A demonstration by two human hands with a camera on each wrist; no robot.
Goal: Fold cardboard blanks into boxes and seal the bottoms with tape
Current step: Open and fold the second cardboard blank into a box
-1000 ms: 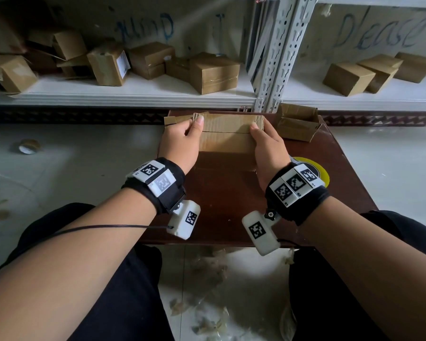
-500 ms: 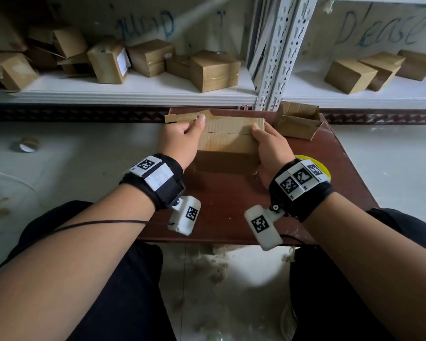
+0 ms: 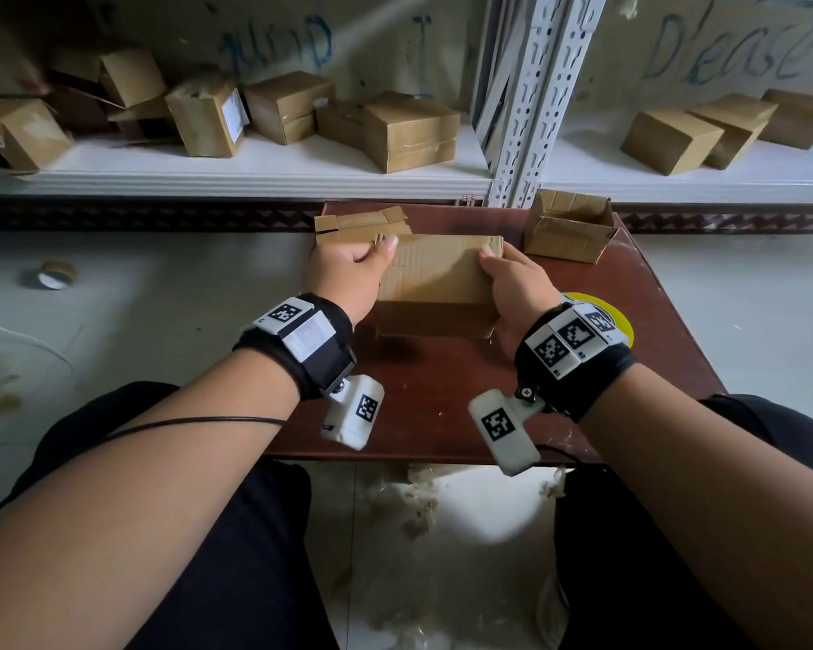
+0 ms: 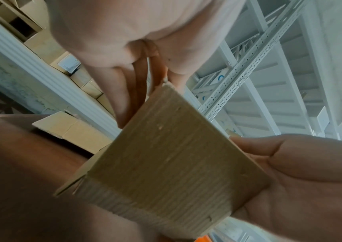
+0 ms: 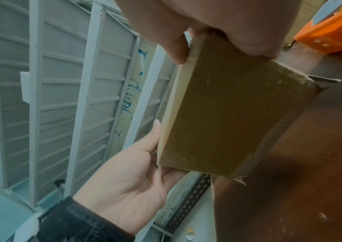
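A brown cardboard box (image 3: 437, 279) is held just above the dark brown table (image 3: 442, 396), its long side facing me. My left hand (image 3: 372, 248) grips its left end, thumb on top and fingers behind. My right hand (image 3: 494, 260) grips its right end. The left wrist view has the box (image 4: 172, 163) between the left fingers (image 4: 124, 81) and the right palm (image 4: 300, 172). From the right wrist the box (image 5: 227, 117) shows a loose flap at its lower edge. A yellow tape roll (image 3: 623, 316) lies on the table behind my right wrist.
A flat cardboard blank (image 3: 357, 222) lies at the table's far left edge, and an open-topped box (image 3: 569, 232) stands at the far right. White shelves (image 3: 254, 175) behind hold several boxes. Another tape roll (image 3: 55, 274) lies on the floor at left.
Both hands have drawn the box a little nearer to me and off the flat blank, which stays at the far edge. The grips are unchanged.
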